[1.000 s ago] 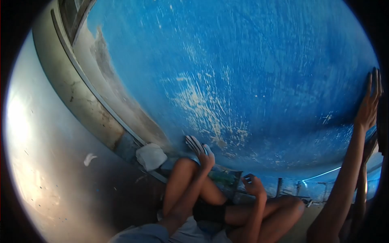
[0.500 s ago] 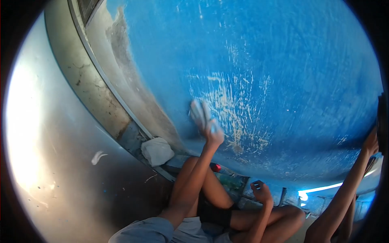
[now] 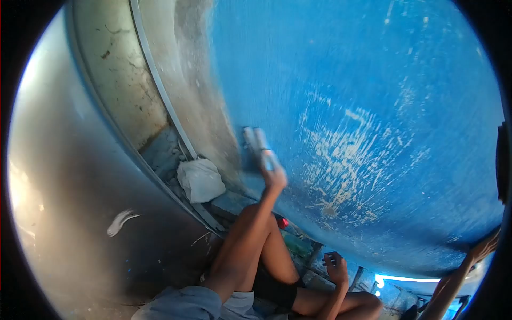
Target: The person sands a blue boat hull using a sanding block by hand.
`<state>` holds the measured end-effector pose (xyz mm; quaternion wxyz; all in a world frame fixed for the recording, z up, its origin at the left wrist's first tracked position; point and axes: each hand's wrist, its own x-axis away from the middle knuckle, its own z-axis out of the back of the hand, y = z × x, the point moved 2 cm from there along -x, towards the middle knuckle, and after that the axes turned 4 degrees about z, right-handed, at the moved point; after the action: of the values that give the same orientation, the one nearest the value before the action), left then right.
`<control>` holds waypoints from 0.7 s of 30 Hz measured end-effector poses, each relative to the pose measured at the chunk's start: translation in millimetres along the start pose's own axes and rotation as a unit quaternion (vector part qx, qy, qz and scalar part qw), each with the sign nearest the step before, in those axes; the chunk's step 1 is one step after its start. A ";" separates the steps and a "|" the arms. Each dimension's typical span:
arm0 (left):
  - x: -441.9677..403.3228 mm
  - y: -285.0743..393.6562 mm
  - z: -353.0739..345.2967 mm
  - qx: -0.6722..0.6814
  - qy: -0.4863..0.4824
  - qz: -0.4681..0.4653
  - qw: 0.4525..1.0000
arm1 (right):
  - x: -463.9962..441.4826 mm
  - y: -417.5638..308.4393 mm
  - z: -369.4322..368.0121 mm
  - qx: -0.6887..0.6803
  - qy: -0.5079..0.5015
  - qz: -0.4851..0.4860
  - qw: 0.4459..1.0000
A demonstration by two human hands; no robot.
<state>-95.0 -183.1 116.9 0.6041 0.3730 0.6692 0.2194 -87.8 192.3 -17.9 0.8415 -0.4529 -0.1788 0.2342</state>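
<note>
Blurred by motion, my left hand (image 3: pixel 262 156) lies against the blue wall (image 3: pixel 277 101), near its bare grey edge. Its stretched fingers look coated in white, with a dark patch beside them; whether anything is under the palm cannot be made out. My right hand (image 3: pixel 336 268) hangs in the air above my bent leg, fingers loosely bent and apart, with nothing visible in them. Scraped white marks (image 3: pixel 346 154) spread over the wall to the right of my left hand. A small red object (image 3: pixel 282 222) lies beside my knee.
A whitish crumpled bag or cloth (image 3: pixel 200 181) sits at the wall's foot, by a thin strip (image 3: pixel 162 88). A curved, shiny metal surface (image 3: pixel 80 176) fills the left side. At the far right, another person's hand (image 3: pixel 485 247) touches the wall.
The view has shifted, with the scraped marks now further right. My left hand has moved up the wall, then towards its left edge. The other person's hand sits lower in view.
</note>
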 end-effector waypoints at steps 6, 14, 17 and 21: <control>15.4 -164.3 30.5 0.202 0.153 0.503 0.827 | 8.6 -10.2 7.6 0.048 0.072 0.017 0.996; -37.6 14.5 9.7 -0.013 -0.055 -0.029 0.998 | 8.7 -12.0 5.6 0.068 0.082 0.002 0.994; -23.8 -82.0 17.7 0.107 0.113 0.300 0.941 | 14.4 -15.0 8.9 0.058 0.073 0.003 0.996; -31.4 -182.6 44.5 0.197 0.119 0.463 0.856 | 7.0 -11.2 4.9 0.061 0.065 0.029 0.996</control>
<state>-94.8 -328.2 -6.5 0.2624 0.7215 0.5157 0.3803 -82.0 194.1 -5.2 0.8702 -0.4198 -0.0960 0.2396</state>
